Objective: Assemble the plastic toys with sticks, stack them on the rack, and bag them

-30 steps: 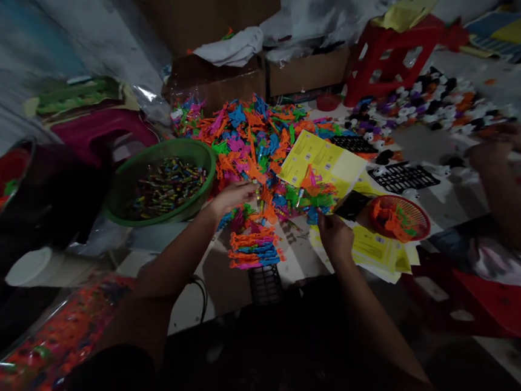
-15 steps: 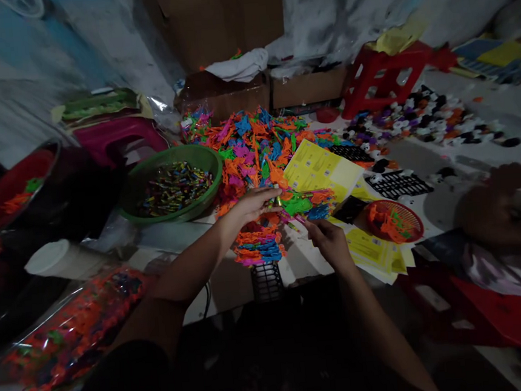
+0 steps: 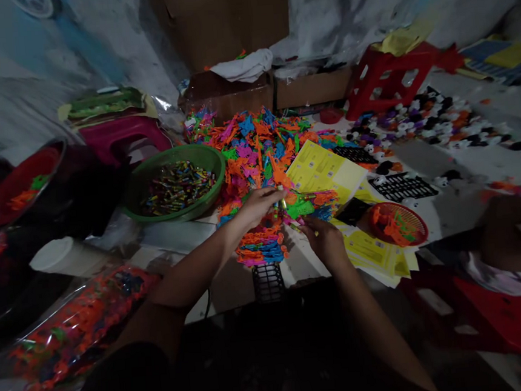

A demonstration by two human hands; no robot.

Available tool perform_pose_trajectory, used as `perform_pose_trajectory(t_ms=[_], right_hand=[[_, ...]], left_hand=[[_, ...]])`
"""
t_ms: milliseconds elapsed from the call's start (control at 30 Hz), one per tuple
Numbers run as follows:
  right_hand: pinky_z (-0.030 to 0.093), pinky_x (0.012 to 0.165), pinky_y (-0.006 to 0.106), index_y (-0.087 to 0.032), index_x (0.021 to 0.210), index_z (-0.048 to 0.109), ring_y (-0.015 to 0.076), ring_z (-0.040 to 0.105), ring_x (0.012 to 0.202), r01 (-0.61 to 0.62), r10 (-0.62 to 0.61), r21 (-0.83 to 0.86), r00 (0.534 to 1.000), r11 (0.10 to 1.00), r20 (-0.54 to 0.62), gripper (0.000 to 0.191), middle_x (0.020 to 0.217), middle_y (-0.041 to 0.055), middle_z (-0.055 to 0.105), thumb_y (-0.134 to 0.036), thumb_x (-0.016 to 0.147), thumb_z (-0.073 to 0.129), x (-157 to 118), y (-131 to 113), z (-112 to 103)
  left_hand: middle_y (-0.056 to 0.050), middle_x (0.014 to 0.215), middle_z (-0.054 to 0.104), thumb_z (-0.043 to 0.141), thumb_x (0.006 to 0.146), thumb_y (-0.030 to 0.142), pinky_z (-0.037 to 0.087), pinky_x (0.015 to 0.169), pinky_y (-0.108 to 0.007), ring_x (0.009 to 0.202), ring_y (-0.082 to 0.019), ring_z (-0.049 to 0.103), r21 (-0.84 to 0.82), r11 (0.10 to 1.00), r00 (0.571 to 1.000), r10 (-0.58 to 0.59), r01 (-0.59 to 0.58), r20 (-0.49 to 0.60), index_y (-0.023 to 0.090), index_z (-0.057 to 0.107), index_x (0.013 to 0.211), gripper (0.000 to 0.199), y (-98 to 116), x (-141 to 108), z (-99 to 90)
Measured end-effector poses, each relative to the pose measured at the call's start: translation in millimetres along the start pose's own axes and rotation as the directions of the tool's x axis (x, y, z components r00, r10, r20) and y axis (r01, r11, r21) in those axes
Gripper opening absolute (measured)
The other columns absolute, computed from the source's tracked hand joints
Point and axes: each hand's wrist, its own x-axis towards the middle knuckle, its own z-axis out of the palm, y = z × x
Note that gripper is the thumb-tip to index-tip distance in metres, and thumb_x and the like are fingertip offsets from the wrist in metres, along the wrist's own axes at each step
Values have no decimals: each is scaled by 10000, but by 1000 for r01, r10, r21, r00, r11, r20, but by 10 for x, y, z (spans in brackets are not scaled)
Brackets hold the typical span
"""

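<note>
My left hand (image 3: 261, 206) is closed on a small yellowish tube (image 3: 282, 204), its fingertips at the edge of the heap of colorful plastic pieces (image 3: 246, 139). To its right my right hand (image 3: 322, 239) has its fingers pressed together around a small pink piece (image 3: 294, 222). Green, orange and blue pieces (image 3: 300, 207) lie just beyond both hands. Below my left hand is a neat stack of colorful pieces (image 3: 260, 248), with a black grid tray (image 3: 268, 282) at the table edge.
A green basin (image 3: 175, 181) of small tubes stands at left, near a clear bag (image 3: 80, 327) of pieces. Yellow printed sheets (image 3: 325, 171) and a red basket (image 3: 397, 223) are at right. Farther right are a red stool (image 3: 391, 77) and a person's arm (image 3: 514, 234).
My right hand has moved slightly left, nearer my left hand. The view has shifted a little. The other person's arm at right has moved lower.
</note>
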Motion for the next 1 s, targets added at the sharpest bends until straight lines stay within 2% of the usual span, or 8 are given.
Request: perform_pose_trajectory(t_ms=[67, 133, 233, 300, 433, 600, 867, 1000], right_hand=[[434, 751, 341, -184, 907, 683, 213, 597, 755, 33, -35, -122, 999, 992, -16, 334, 795, 101, 676, -419, 829, 458, 5, 88, 38], [426, 762, 343, -183, 870, 694, 212, 580, 785, 34, -47, -149, 995, 988, -85, 335, 819, 104, 665, -413, 833, 453, -12, 176, 43], [440, 729, 327, -175, 864, 689, 202, 574, 778, -2, 0, -14, 987, 1000, -160, 372, 822, 99, 652, -451, 832, 442, -81, 251, -5], [452, 721, 321, -170, 880, 678, 199, 589, 778, -41, 58, 114, 986, 993, -155, 384, 825, 93, 658, -472, 824, 447, -146, 226, -48], [469, 713, 312, -179, 903, 659, 193, 615, 760, -136, 161, 309, 985, 941, -56, 362, 824, 76, 671, -478, 805, 479, -268, -20, -78], [475, 620, 278, -185, 922, 641, 141, 582, 591, -148, 103, 508, 988, 849, 114, 332, 685, 32, 637, -443, 825, 456, -392, -419, -77], [453, 536, 242, -191, 891, 638, 102, 520, 505, -118, 18, 529, 981, 840, 191, 290, 665, 11, 609, -406, 825, 454, -506, -529, -194], [450, 528, 239, -187, 883, 638, 102, 521, 500, -108, 14, 541, 985, 834, 175, 288, 665, 11, 614, -397, 828, 448, -515, -543, -195]], left_hand=[[-13, 704, 577, 608, 713, 357, 384, 558, -204, 641, -98, 506, 109, 990, 988, 98, -85, -116, 126, 611, 803, 248, 13, 112, -75], [-6, 721, 580, 566, 734, 353, 371, 581, -198, 684, -108, 504, 223, 967, 971, 163, -122, -176, 128, 600, 808, 239, 18, 225, -205], [-3, 683, 560, 581, 707, 329, 363, 615, -209, 706, -122, 501, 400, 914, 974, 152, -73, -170, 122, 578, 684, 209, -11, 263, -388], [-1, 686, 550, 577, 709, 338, 366, 637, -216, 704, -119, 500, 401, 909, 974, 180, -111, -137, 128, 566, 659, 216, -35, 149, -406], [-17, 838, 580, 516, 762, 420, 391, 739, -229, 813, -128, 522, 173, 938, 950, 310, -299, -41, 167, 582, 855, 278, 6, -316, -142], [-29, 847, 578, 463, 802, 480, 391, 823, -253, 908, -164, 517, 197, 912, 931, 364, -359, 10, 186, 565, 879, 320, 106, -740, 210], [-20, 761, 519, 427, 820, 496, 389, 759, -250, 775, -147, 501, 341, 872, 926, 378, -352, -12, 193, 483, 763, 314, -14, -849, 225], [-20, 741, 514, 351, 850, 497, 385, 780, -252, 795, -147, 506, 374, 848, 908, 418, -376, -35, 196, 473, 790, 330, -23, -919, 243]])
